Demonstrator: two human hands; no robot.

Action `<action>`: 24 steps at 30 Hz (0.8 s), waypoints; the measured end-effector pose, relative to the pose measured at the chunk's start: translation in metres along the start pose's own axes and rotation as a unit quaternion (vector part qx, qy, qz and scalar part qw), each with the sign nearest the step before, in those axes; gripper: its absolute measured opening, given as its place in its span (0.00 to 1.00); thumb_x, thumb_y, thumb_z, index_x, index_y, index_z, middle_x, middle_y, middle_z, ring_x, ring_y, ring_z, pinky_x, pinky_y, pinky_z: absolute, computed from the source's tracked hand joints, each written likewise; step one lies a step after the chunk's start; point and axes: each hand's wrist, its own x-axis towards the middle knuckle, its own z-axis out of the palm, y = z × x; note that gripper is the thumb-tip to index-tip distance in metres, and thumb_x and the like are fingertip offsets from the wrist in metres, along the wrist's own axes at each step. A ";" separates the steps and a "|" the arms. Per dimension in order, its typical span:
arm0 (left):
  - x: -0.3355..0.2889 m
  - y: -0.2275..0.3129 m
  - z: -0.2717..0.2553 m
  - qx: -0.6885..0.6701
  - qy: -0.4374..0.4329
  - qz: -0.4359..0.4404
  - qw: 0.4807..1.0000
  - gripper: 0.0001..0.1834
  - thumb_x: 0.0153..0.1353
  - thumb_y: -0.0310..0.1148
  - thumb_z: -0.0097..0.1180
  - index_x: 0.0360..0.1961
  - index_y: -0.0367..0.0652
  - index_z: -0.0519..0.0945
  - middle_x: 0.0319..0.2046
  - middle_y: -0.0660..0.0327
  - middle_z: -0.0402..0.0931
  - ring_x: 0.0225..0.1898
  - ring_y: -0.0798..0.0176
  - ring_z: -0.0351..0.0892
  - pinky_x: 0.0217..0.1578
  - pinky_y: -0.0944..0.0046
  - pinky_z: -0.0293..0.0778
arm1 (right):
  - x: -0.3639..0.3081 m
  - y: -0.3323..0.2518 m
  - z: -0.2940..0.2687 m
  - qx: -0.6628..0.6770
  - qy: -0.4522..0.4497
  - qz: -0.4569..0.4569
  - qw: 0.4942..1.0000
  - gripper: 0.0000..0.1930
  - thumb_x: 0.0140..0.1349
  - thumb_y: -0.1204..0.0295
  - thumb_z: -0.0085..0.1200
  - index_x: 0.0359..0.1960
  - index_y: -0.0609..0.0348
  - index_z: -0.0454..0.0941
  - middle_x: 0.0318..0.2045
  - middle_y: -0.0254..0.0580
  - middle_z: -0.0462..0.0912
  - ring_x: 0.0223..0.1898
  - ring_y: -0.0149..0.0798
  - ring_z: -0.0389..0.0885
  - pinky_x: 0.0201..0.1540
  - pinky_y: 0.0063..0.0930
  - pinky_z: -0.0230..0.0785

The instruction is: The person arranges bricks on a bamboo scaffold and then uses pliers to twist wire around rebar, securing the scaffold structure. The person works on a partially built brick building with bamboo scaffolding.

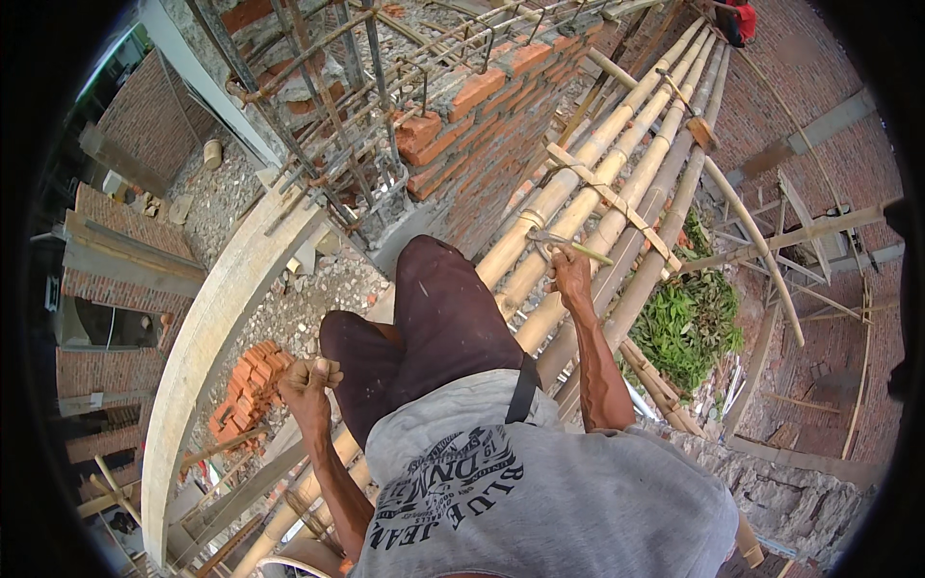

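My right hand is closed around a pair of pincers, held over the bamboo poles. Their metal jaws point left and one greenish handle sticks out to the right. My left hand is curled into a fist beside my left knee, above a heap of orange bricks lower down. Whatever its fingers may pinch is too small to make out. My bent knees, in dark trousers, lie between the two hands.
A brick wall with upright steel bars rises ahead. A short wooden crosspiece lies across the poles, and a hammer rests farther along. Another person is at the far end. Left, a curved pale board; right, green leaves below.
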 end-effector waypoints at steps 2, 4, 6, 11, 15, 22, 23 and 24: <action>0.000 -0.002 -0.002 0.011 0.014 -0.016 1.000 0.12 0.65 0.31 0.61 0.30 0.31 0.82 0.24 0.54 0.83 0.23 0.65 0.81 0.27 0.67 0.76 | 0.001 0.018 0.011 -0.100 0.016 -0.022 0.995 0.18 0.65 0.69 0.51 0.52 0.68 0.79 0.24 0.41 0.77 0.24 0.33 0.78 0.18 0.28 0.75; -0.001 0.000 -0.001 0.004 0.006 -0.015 1.000 0.11 0.65 0.30 0.60 0.30 0.31 0.81 0.25 0.55 0.83 0.23 0.66 0.81 0.27 0.67 0.76 | -0.001 0.033 0.018 -0.254 0.016 -0.035 0.966 0.17 0.63 0.70 0.51 0.51 0.67 0.80 0.24 0.50 0.81 0.27 0.42 0.83 0.24 0.38 0.78; -0.004 0.004 0.000 0.011 0.002 -0.019 1.000 0.10 0.65 0.29 0.59 0.30 0.31 0.81 0.25 0.55 0.83 0.24 0.66 0.81 0.27 0.68 0.76 | -0.010 0.046 0.022 -0.348 0.049 -0.162 0.922 0.17 0.62 0.70 0.51 0.48 0.66 0.81 0.27 0.59 0.82 0.31 0.53 0.83 0.33 0.46 0.77; -0.013 0.007 0.007 0.046 -0.017 -0.050 0.998 0.10 0.64 0.28 0.60 0.30 0.31 0.82 0.26 0.56 0.83 0.25 0.67 0.81 0.28 0.68 0.75 | -0.024 0.053 0.026 -0.360 0.049 -0.179 0.915 0.14 0.62 0.70 0.51 0.45 0.65 0.79 0.32 0.65 0.83 0.38 0.65 0.81 0.43 0.52 0.71; -0.017 0.006 0.014 0.054 -0.030 -0.070 0.996 0.10 0.64 0.29 0.60 0.30 0.31 0.82 0.26 0.57 0.83 0.25 0.68 0.81 0.29 0.69 0.75 | -0.023 0.046 0.032 -0.381 0.048 -0.169 0.908 0.12 0.62 0.67 0.52 0.37 0.65 0.74 0.29 0.64 0.79 0.35 0.65 0.79 0.39 0.54 0.68; -0.019 0.007 0.022 0.053 -0.046 -0.081 0.994 0.10 0.64 0.28 0.59 0.29 0.30 0.81 0.26 0.57 0.82 0.25 0.69 0.80 0.30 0.69 0.75 | -0.019 0.053 0.034 -0.401 0.039 -0.178 0.898 0.13 0.62 0.68 0.57 0.37 0.65 0.69 0.29 0.63 0.77 0.35 0.65 0.78 0.39 0.56 0.67; -0.019 0.008 0.022 0.065 -0.043 -0.089 0.993 0.10 0.64 0.28 0.59 0.29 0.30 0.81 0.26 0.57 0.82 0.25 0.69 0.80 0.30 0.68 0.75 | -0.019 0.054 0.034 -0.406 0.039 -0.178 0.895 0.13 0.62 0.68 0.57 0.38 0.65 0.69 0.29 0.63 0.77 0.35 0.65 0.77 0.39 0.56 0.67; -0.018 0.010 0.023 0.056 -0.052 -0.079 0.994 0.10 0.64 0.28 0.59 0.29 0.30 0.81 0.26 0.57 0.82 0.25 0.69 0.79 0.30 0.68 0.75 | -0.019 0.055 0.034 -0.412 0.036 -0.179 0.893 0.13 0.62 0.68 0.56 0.39 0.65 0.69 0.29 0.63 0.77 0.35 0.66 0.77 0.39 0.56 0.67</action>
